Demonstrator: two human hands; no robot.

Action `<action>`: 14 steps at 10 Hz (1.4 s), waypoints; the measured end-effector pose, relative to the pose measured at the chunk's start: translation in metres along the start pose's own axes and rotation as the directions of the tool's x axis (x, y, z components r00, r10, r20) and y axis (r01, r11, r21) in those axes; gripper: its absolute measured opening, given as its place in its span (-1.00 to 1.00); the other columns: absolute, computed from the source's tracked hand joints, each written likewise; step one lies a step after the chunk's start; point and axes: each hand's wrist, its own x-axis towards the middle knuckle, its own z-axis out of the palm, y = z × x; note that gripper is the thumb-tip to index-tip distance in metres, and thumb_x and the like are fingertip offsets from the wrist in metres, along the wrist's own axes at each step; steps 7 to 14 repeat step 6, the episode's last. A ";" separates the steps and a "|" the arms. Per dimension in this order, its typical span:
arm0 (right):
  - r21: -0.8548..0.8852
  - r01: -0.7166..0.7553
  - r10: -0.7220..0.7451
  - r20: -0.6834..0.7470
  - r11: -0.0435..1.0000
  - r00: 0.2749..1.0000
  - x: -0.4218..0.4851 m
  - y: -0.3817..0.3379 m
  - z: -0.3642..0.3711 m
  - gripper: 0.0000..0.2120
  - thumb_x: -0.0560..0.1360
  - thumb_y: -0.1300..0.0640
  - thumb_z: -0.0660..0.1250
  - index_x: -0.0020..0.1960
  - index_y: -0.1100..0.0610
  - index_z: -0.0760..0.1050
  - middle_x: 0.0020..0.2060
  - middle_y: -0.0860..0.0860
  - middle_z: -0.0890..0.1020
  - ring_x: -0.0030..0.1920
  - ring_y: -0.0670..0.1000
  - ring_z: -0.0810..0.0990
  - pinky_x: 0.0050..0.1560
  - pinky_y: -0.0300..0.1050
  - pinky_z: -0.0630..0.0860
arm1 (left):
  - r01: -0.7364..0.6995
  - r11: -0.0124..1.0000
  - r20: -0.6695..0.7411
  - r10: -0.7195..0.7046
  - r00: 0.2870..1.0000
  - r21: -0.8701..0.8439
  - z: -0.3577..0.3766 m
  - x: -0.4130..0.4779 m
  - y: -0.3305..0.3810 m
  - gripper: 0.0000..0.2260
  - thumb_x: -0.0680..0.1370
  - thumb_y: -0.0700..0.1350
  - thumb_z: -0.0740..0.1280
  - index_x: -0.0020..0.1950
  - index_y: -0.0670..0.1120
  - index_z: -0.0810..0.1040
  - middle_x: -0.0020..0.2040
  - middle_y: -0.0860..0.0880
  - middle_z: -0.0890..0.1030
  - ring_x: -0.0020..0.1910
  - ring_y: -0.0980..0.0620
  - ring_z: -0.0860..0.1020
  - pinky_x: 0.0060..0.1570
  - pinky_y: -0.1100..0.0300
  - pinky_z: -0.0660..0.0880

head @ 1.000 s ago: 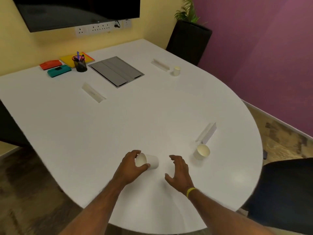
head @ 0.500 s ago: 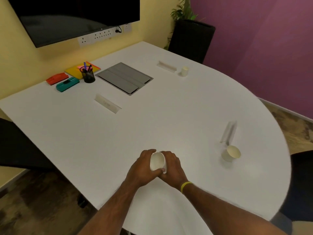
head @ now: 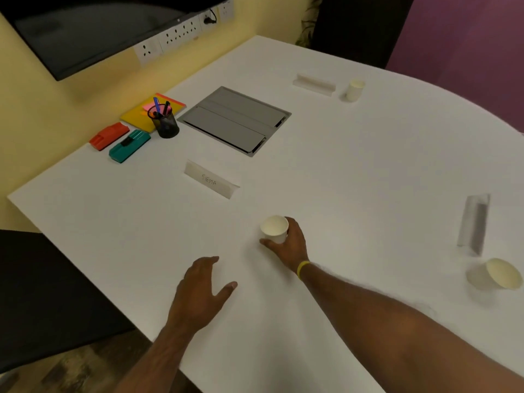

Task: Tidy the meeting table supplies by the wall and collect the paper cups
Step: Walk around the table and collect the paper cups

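- In your right grip [head: 292, 245], a cup [head: 274, 228] sits mouth up, with fingers and thumb curled round its side.
- Left of that grip and nearer you, your left grip [head: 201, 290] lies open, fingers spread on the tabletop [head: 368, 165].
- Well right of the held cup, a second cup [head: 496, 275] lies tipped.
- Far beyond, a third cup [head: 355, 90] stands upright, with the pen pot [head: 166, 124] far left by the wall.

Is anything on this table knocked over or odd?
Possibly the paper cup by the right edge: it looks tipped sideways, though lens distortion may cause that. The held cup and far cup stand upright.
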 end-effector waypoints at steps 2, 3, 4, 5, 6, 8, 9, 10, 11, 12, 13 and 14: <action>0.039 -0.077 0.078 -0.017 0.996 0.997 0.055 -0.027 0.049 -0.30 0.17 0.12 0.63 0.22 0.01 0.40 0.12 -0.03 0.59 0.14 0.06 0.55 0.18 0.03 0.50 | -0.084 0.956 0.043 0.075 0.996 0.281 -0.014 0.053 -0.038 -0.15 0.37 0.48 -0.05 0.53 0.02 0.15 0.57 -0.03 0.15 0.56 -0.02 0.06 0.48 -0.03 0.10; 0.075 -0.092 0.099 -0.088 0.993 0.991 0.077 -0.034 0.072 -0.35 0.18 0.13 0.60 0.20 -0.01 0.40 0.09 -0.04 0.57 0.10 0.06 0.56 0.15 0.08 0.53 | -0.120 0.941 0.071 0.103 0.992 0.316 -0.019 0.072 -0.056 -0.14 0.37 0.49 -0.09 0.56 0.02 0.10 0.60 -0.03 0.04 0.57 -0.01 -0.07 0.50 -0.06 -0.02; 0.067 -0.118 0.125 -0.119 0.991 0.985 0.085 -0.038 0.086 -0.39 0.20 0.11 0.58 0.18 0.02 0.40 0.08 -0.05 0.55 0.09 0.04 0.54 0.14 0.08 0.53 | -0.135 0.941 0.098 0.110 0.989 0.310 -0.021 0.082 -0.068 -0.12 0.37 0.49 -0.10 0.56 0.01 0.09 0.60 -0.04 0.02 0.58 0.00 -0.09 0.50 -0.07 -0.05; 0.028 -0.125 0.128 -0.170 0.992 0.977 0.093 -0.043 0.097 -0.34 0.21 0.06 0.59 0.23 0.04 0.39 0.11 -0.04 0.49 0.14 0.05 0.50 0.18 0.05 0.50 | -0.144 0.949 0.122 0.113 0.986 0.282 -0.025 0.093 -0.081 -0.12 0.37 0.49 -0.08 0.56 0.00 0.10 0.60 -0.06 0.04 0.58 -0.01 -0.08 0.50 -0.09 -0.03; 0.029 -0.146 0.149 -0.190 0.989 0.970 0.098 -0.044 0.102 -0.27 0.22 0.06 0.61 0.30 0.04 0.36 0.15 -0.01 0.49 0.18 0.05 0.50 0.20 0.02 0.48 | -0.138 0.950 0.134 0.103 0.986 0.281 -0.027 0.104 -0.087 -0.12 0.37 0.49 -0.08 0.56 0.00 0.11 0.60 -0.06 0.04 0.58 -0.01 -0.07 0.50 -0.09 -0.02; 0.029 -0.146 0.149 -0.190 0.989 0.970 0.098 -0.044 0.102 -0.27 0.22 0.06 0.61 0.30 0.04 0.36 0.15 -0.01 0.49 0.18 0.05 0.50 0.20 0.02 0.48 | -0.138 0.950 0.134 0.103 0.986 0.281 -0.027 0.104 -0.087 -0.12 0.37 0.49 -0.08 0.56 0.00 0.11 0.60 -0.06 0.04 0.58 -0.01 -0.07 0.50 -0.09 -0.02; 0.029 -0.146 0.149 -0.190 0.989 0.970 0.098 -0.044 0.102 -0.27 0.22 0.06 0.61 0.30 0.04 0.36 0.15 -0.01 0.49 0.18 0.05 0.50 0.20 0.02 0.48 | -0.138 0.950 0.134 0.103 0.986 0.281 -0.027 0.104 -0.087 -0.12 0.37 0.49 -0.08 0.56 0.00 0.11 0.60 -0.06 0.04 0.58 -0.01 -0.07 0.50 -0.09 -0.02; 0.029 -0.146 0.149 -0.190 0.989 0.970 0.098 -0.044 0.102 -0.27 0.22 0.06 0.61 0.30 0.04 0.36 0.15 -0.01 0.49 0.18 0.05 0.50 0.20 0.02 0.48 | -0.138 0.950 0.134 0.103 0.986 0.281 -0.027 0.104 -0.087 -0.12 0.37 0.49 -0.08 0.56 0.00 0.11 0.60 -0.06 0.04 0.58 -0.01 -0.07 0.50 -0.09 -0.02; 0.029 -0.146 0.149 -0.190 0.989 0.970 0.098 -0.044 0.102 -0.27 0.22 0.06 0.61 0.30 0.04 0.36 0.15 -0.01 0.49 0.18 0.05 0.50 0.20 0.02 0.48 | -0.138 0.950 0.134 0.103 0.986 0.281 -0.027 0.104 -0.087 -0.12 0.37 0.49 -0.08 0.56 0.00 0.11 0.60 -0.06 0.04 0.58 -0.01 -0.07 0.50 -0.09 -0.02; 0.029 -0.146 0.149 -0.190 0.989 0.970 0.098 -0.044 0.102 -0.27 0.22 0.06 0.61 0.30 0.04 0.36 0.15 -0.01 0.49 0.18 0.05 0.50 0.20 0.02 0.48 | -0.138 0.950 0.134 0.103 0.986 0.281 -0.027 0.104 -0.087 -0.12 0.37 0.49 -0.08 0.56 0.00 0.11 0.60 -0.06 0.04 0.58 -0.01 -0.07 0.50 -0.09 -0.02; 0.029 -0.146 0.149 -0.190 0.989 0.970 0.098 -0.044 0.102 -0.27 0.22 0.06 0.61 0.30 0.04 0.36 0.15 -0.01 0.49 0.18 0.05 0.50 0.20 0.02 0.48 | -0.138 0.950 0.134 0.103 0.986 0.281 -0.027 0.104 -0.087 -0.12 0.37 0.49 -0.08 0.56 0.00 0.11 0.60 -0.06 0.04 0.58 -0.01 -0.07 0.50 -0.09 -0.02; 0.029 -0.146 0.149 -0.190 0.989 0.970 0.098 -0.044 0.102 -0.27 0.22 0.06 0.61 0.30 0.04 0.36 0.15 -0.01 0.49 0.18 0.05 0.50 0.20 0.02 0.48 | -0.138 0.950 0.134 0.103 0.986 0.281 -0.027 0.104 -0.087 -0.12 0.37 0.49 -0.08 0.56 0.00 0.11 0.60 -0.06 0.04 0.58 -0.01 -0.07 0.50 -0.09 -0.02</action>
